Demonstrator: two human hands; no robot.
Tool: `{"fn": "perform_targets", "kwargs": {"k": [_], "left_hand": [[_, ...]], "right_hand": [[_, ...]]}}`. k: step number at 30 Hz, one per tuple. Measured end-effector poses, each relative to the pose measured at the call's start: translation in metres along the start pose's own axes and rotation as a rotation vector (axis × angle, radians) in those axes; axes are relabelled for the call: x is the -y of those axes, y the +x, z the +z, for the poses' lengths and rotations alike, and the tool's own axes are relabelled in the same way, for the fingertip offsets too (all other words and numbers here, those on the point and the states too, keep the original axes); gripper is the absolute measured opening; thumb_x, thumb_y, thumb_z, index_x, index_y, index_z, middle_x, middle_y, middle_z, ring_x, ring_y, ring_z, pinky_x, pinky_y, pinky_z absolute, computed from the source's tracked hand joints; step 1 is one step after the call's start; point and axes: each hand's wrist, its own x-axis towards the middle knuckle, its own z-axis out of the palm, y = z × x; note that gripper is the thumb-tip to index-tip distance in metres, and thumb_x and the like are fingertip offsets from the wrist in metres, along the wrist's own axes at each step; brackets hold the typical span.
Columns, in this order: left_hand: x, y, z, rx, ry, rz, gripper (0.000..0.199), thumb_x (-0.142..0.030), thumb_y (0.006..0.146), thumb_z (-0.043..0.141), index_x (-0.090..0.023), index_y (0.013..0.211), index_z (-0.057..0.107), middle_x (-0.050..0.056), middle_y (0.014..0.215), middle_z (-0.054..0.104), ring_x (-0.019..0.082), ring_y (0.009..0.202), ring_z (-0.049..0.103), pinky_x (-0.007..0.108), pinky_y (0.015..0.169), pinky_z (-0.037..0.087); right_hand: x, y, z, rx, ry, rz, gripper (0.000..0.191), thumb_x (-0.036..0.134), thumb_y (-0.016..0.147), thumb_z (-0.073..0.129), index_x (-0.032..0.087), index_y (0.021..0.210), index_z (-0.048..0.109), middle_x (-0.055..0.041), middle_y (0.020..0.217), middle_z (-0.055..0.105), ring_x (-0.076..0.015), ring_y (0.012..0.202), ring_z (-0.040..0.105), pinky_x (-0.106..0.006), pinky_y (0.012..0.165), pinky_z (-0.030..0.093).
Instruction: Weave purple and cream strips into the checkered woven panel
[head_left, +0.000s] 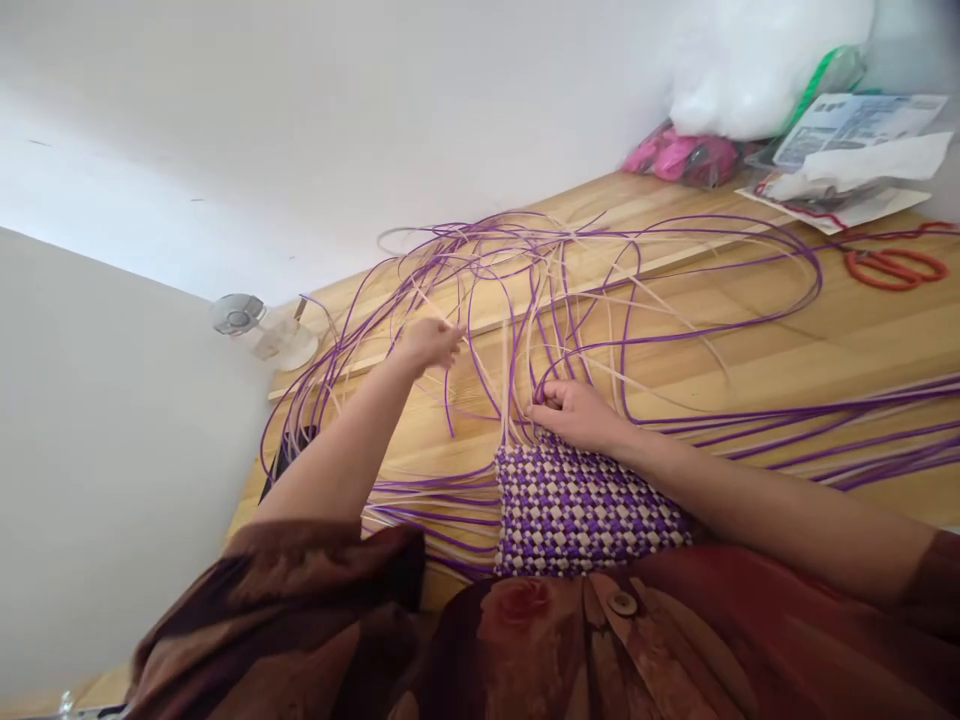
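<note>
A woven panel [577, 510] in purple and cream checks lies on the wooden table close to my body. Long purple strands [720, 325] and cream strands [506, 380] run out from its edges and loop over the tabletop. Just above the panel's far edge, my right hand [574, 412] is closed on strands near where they leave the weave. My left hand [435, 345] is raised farther out to the left, its fingers pinched on a cream strand.
Orange-handled scissors [896, 268] lie on the wooden table [847, 330] at the right. Papers [855, 135], a pink bag [682, 157] and a white bag [739, 70] are at the back right. A clear bottle [281, 338] stands at the left edge by the wall.
</note>
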Motion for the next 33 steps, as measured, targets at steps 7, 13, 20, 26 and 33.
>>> {"fn": "perform_targets", "kwargs": {"k": [7,13,20,26,33], "left_hand": [[0.049,-0.106,0.033,0.646,-0.284,-0.022,0.06,-0.067,0.076,0.06,-0.011,0.09,0.075,0.013,0.088,0.073,0.019,0.076,0.065,0.03,0.074,0.047],[0.053,-0.103,0.073,0.694,-0.727,-0.055,0.044,-0.049,0.063,0.082,-0.01,0.084,0.074,0.009,0.079,0.07,0.016,0.074,0.062,0.03,0.078,0.045],[0.04,-0.108,0.082,0.44,-0.415,0.195,0.024,-0.031,0.065,0.08,-0.011,0.074,0.069,-0.001,0.065,0.061,0.009,0.059,0.049,0.025,0.061,0.035],[0.048,-0.114,0.085,0.525,-0.525,0.19,0.031,-0.039,0.068,0.079,-0.013,0.077,0.065,-0.002,0.068,0.058,0.009,0.062,0.048,0.025,0.062,0.034],[0.057,-0.108,0.087,0.655,-0.72,0.079,0.032,-0.033,0.061,0.085,-0.012,0.077,0.068,-0.001,0.072,0.062,0.009,0.065,0.052,0.026,0.07,0.037]], "right_hand": [[0.002,-0.007,-0.001,-0.034,0.047,-0.084,0.033,0.047,0.083,0.054,0.017,0.069,0.053,0.0047,0.058,0.041,-0.0092,0.055,0.037,-0.024,0.053,0.028],[0.014,-0.019,-0.007,-0.116,0.097,-0.202,0.034,0.047,0.086,0.055,0.017,0.07,0.051,0.0046,0.06,0.04,-0.0079,0.055,0.035,-0.023,0.051,0.029],[0.013,0.014,-0.015,0.117,-0.076,0.101,0.025,0.04,0.083,0.056,0.017,0.076,0.059,0.0018,0.053,0.052,-0.0093,0.041,0.043,-0.024,0.042,0.029],[0.021,0.032,0.0,0.08,-0.203,-0.072,0.006,0.023,0.071,0.066,0.017,0.07,0.064,-0.0007,0.066,0.063,-0.0111,0.059,0.052,-0.024,0.055,0.035],[0.012,0.008,-0.006,-0.084,-0.055,-0.273,0.02,0.032,0.079,0.064,0.018,0.092,0.058,0.0008,0.075,0.06,-0.0099,0.06,0.052,-0.023,0.057,0.041]]}}
